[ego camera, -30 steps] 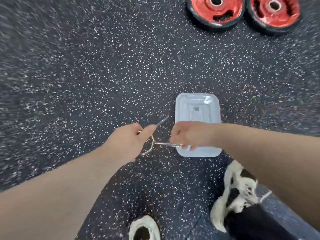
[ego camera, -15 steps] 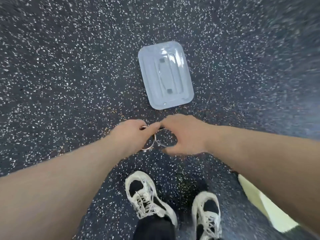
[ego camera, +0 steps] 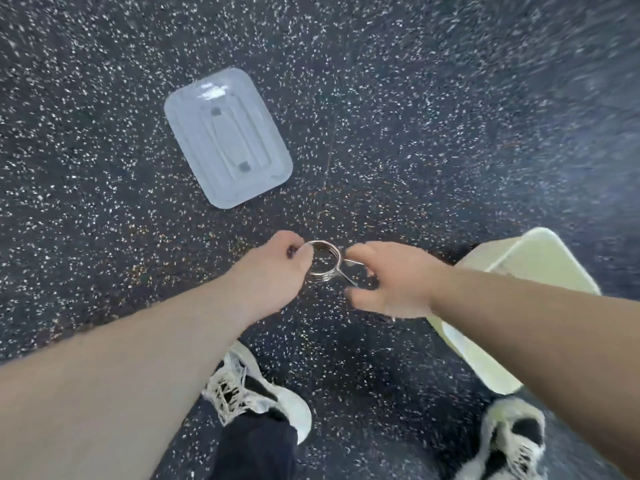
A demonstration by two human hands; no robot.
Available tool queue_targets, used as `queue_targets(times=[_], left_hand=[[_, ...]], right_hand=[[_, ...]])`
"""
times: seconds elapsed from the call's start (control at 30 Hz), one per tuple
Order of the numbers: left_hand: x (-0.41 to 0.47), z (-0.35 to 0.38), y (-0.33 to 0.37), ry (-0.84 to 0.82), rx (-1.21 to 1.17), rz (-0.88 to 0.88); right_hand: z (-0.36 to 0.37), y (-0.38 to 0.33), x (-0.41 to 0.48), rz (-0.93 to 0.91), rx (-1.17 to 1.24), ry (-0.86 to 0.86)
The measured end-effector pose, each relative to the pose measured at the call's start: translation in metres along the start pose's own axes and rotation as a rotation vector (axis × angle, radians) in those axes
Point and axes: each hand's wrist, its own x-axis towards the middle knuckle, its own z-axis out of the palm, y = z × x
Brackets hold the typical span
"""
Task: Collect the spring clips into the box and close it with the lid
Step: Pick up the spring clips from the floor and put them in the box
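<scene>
A shiny coiled-metal spring clip (ego camera: 323,261), a glossy translucent plastic lid (ego camera: 227,136), and matt speckled rubber floor (ego camera: 433,116).

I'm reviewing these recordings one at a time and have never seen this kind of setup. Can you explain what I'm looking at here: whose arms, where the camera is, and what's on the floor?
There is no machine: a person wears a wide-angle camera on the head, looking down at two bare arms and at white sneakers. The surface is a dark speckled floor. The left hand pinches a metal spring clip, a coil of wire with two prongs. The right hand is open beside the prongs; it is blurred, so whether it touches them is unclear. A clear plastic lid lies flat farther ahead. A pale box stands at the right, partly hidden by the right arm, so its contents cannot be seen.
</scene>
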Motion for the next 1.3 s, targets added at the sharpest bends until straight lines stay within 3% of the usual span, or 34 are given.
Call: queue_targets(times=[0.23, 0.43, 0.57, 0.73, 0.9, 1.17, 1.3], left_hand=[[-0.003, 0.122, 0.08, -0.014, 0.053, -0.011], [0.009, 0.213, 0.158, -0.03, 0.212, 0.061], [0.024, 0.246, 0.175, 0.039, 0.306, 0.044], [0.041, 0.268, 0.159, 0.002, 0.426, -0.075], [0.057, 0.282, 0.136, -0.061, 0.471, -0.082], [0.086, 0.286, 0.134, -0.093, 0.614, -0.213], [0.094, 0.289, 0.129, -0.132, 0.699, -0.183]], right_hand=[[0.034, 0.116, -0.09, 0.122, 0.113, 0.065], [0.049, 0.232, -0.163, 0.311, -0.054, 0.096], [0.066, 0.281, -0.18, 0.446, -0.135, 0.144], [0.098, 0.303, -0.162, 0.462, -0.138, 0.177], [0.125, 0.301, -0.136, 0.403, -0.134, 0.165], [0.153, 0.303, -0.089, 0.526, -0.019, 0.125], [0.16, 0.301, -0.068, 0.539, 0.037, 0.112]])
